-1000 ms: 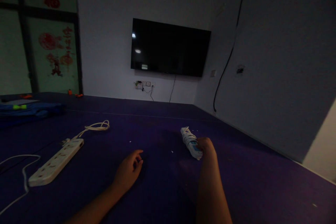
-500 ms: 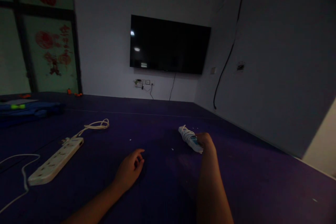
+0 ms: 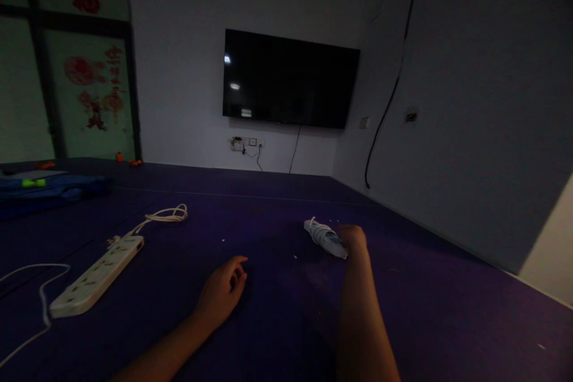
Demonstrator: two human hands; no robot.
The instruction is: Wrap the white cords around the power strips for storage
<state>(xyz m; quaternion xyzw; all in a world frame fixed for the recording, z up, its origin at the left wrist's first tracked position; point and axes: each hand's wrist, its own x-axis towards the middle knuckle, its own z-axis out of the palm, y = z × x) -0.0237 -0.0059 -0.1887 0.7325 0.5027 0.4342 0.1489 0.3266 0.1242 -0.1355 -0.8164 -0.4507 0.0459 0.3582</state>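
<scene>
A white power strip (image 3: pixel 326 240) with its white cord wound around it lies on the dark purple floor, right of centre. At its right side is my right hand (image 3: pixel 354 237), close against it; the fingers are mostly hidden and dark, so I cannot tell whether they grip it. My left hand (image 3: pixel 224 289) rests low over the floor near the middle, fingers loosely curled with a gap at the thumb, holding nothing. To its left lies another white power strip (image 3: pixel 101 276), sockets facing up, its cord (image 3: pixel 168 215) loosely looped at the far end.
A second stretch of white cable (image 3: pixel 43 292) curves along the left edge. Farther back lie blue cloth (image 3: pixel 67 188) with a bright green patch and small orange objects (image 3: pixel 134 162). A television (image 3: pixel 290 79) hangs on the back wall; a black cable (image 3: pixel 388 107) dangles at the right wall.
The wound power strip has turned slightly, and more of its near end shows. My right hand has shifted a little off it to the right. My left hand looks the same.
</scene>
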